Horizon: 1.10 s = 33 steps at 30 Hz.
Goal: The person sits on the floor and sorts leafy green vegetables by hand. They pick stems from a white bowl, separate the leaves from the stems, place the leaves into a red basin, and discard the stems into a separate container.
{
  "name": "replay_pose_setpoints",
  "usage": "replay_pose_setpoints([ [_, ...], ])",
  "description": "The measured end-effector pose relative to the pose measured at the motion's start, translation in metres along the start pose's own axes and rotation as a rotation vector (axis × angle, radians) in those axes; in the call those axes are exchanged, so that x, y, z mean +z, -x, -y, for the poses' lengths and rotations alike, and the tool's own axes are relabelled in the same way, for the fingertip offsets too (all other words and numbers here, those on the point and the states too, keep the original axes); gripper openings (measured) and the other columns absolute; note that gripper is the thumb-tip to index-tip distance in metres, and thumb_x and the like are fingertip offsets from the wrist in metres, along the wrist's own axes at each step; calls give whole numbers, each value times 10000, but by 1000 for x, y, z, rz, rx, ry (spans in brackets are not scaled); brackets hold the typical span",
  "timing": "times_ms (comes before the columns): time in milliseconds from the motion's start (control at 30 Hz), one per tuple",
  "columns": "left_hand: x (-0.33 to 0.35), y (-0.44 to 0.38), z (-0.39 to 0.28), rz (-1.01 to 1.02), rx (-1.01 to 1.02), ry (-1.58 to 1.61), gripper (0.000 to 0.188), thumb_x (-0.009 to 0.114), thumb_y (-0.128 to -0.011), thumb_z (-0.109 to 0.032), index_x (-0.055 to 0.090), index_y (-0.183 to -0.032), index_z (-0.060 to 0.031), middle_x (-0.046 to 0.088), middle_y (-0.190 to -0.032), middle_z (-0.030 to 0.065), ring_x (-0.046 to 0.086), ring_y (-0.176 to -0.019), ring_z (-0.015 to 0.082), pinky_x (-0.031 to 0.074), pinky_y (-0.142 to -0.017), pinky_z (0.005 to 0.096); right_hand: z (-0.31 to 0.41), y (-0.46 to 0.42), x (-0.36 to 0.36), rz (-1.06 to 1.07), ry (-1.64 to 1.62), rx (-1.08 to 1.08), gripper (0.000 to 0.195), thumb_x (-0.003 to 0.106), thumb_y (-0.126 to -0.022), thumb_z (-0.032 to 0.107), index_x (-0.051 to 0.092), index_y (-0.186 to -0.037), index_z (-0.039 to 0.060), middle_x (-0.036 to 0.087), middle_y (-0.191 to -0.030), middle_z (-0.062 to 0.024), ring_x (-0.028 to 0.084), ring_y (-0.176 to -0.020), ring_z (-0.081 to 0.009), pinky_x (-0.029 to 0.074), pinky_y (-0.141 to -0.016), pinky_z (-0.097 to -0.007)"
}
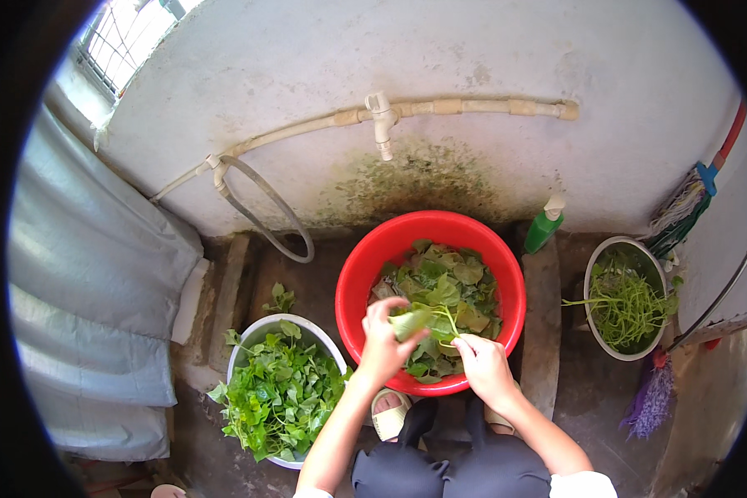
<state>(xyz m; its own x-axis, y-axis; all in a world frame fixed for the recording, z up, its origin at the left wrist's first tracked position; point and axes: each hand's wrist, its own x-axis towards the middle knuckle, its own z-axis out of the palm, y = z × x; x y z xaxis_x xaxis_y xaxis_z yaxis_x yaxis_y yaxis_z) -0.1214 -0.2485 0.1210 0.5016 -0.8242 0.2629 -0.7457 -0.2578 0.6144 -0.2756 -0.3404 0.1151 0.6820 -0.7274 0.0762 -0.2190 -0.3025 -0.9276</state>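
Over a red plastic basin [515, 305] my right hand [484, 364] is closed on the stems of a leafy green sprig [442, 299]. My left hand [386, 339], slightly blurred, is at the leaves of that sprig, thumb and fingers bent around a leaf; whether it grips the leaf I cannot tell. Loose green and yellowish leaves [467, 271] fill the bottom of the basin. At the left a pale-rimmed bowl [333, 345] is heaped with leafy greens [280, 392]. A second pale-rimmed bowl [591, 274] at the right holds thin green stems [625, 305].
A white tap [383, 124] and a looped grey hose [274, 193] hang from the wall pipe. A green pump bottle [543, 230] stands right of the basin on a concrete ledge [541, 324]. A mop [685, 205] leans at right; a grey curtain [99, 292] hangs left. My slippered feet are behind the basin's near rim.
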Motion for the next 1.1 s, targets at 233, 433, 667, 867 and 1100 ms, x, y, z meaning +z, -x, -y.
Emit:
replay_pose_setpoints([
  [233, 12, 15, 3, 126, 154, -36, 303, 745, -607, -133, 653, -894, -162, 484, -1100, 52, 407, -1074, 273, 299, -900, 391, 5, 0, 3, 121, -297, 289, 205, 497, -902, 136, 628, -888, -21, 561, -593, -32, 506, -463, -77, 422, -446, -220],
  [433, 25, 14, -6, 47, 105, -145, 240, 742, -607, -136, 633, -818, -98, 478, -1072, 58, 410, -1067, 266, 284, -888, 428, -4, 0, 7, 152, -367, 392, 207, 490, -910, 138, 625, -911, -19, 547, -592, -18, 504, -456, -82, 427, -451, -213],
  [667, -16, 2, 15, 49, -62, -374, 481, 741, -643, -294, 605, -1026, -37, 473, -1134, 98, 406, -1095, 278, 298, -897, 436, -5, -4, -12, 227, -864, 518, 230, 501, -904, 174, 603, -888, -31, 464, -562, 14, 462, -444, -76, 340, -425, -202],
  [867, -25, -14, -6, 222, 43, -221, 782, 732, -666, -403, 392, -1336, -186, 267, -1383, 191, 262, -1270, 365, 231, -1028, 470, -3, -4, -15, 332, -927, 583, 282, 465, -920, 168, 571, -1030, -69, 434, -589, 25, 421, -466, -72, 340, -442, -195],
  [1100, 2, -17, -1, 96, 202, -307, 164, 681, -728, -268, 684, -874, -193, 427, -1290, 70, 330, -1233, 292, 209, -989, 489, -1, -4, -16, 372, -995, 610, 282, 480, -911, 160, 554, -1015, -92, 399, -582, 24, 405, -474, -86, 333, -427, -203],
])
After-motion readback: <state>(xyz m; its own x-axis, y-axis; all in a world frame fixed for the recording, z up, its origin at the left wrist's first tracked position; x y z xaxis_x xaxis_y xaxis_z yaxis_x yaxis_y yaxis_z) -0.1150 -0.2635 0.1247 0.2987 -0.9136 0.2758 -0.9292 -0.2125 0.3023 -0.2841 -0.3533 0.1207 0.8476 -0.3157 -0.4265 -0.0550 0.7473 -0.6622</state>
